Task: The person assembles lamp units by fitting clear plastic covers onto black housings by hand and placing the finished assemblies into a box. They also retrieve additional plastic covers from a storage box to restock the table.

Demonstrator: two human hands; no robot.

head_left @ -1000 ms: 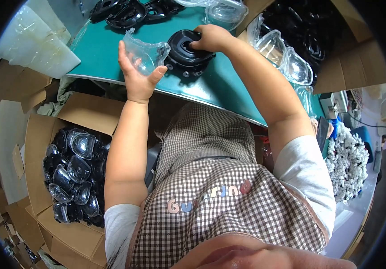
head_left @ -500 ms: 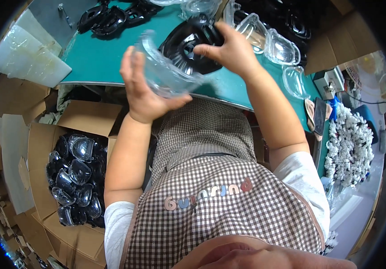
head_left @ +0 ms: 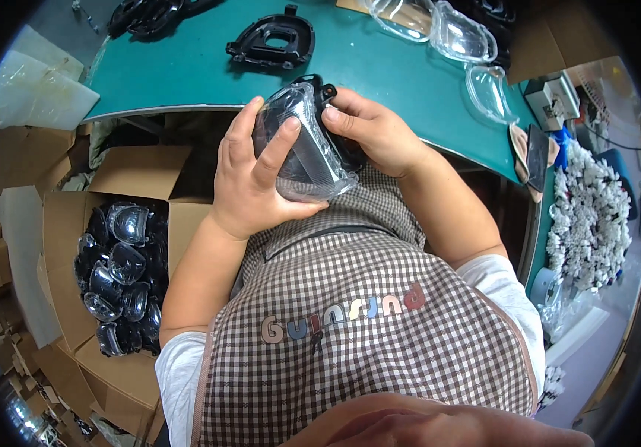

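In front of my apron, just off the table's near edge, I hold a clear ribbed plastic lens cover (head_left: pixel 309 149) against a black plastic housing (head_left: pixel 341 153). My left hand (head_left: pixel 249 167) is wrapped round the lens cover, its fingers spread over the front and the thumb under the lower rim. My right hand (head_left: pixel 380 134) grips the housing from the right, thumb beside a small tab with a hole. The cover lies over the housing; whether it is fully seated I cannot tell. Another black housing (head_left: pixel 275 41) with an opening lies on the table beyond.
Several clear lens covers (head_left: pixel 463 33) lie on the green table (head_left: pixel 186 67) at the far right. More black housings (head_left: pixel 153 18) are at the far left. A cardboard box (head_left: pixel 63 268) of covered black units stands at lower left. White fluffy pieces (head_left: pixel 590 216) are heaped at right.
The lens cover and the housing, held apart over the table before, are now together and nearer my body. Both hands have come down toward me. The housing on the table now shows in full.
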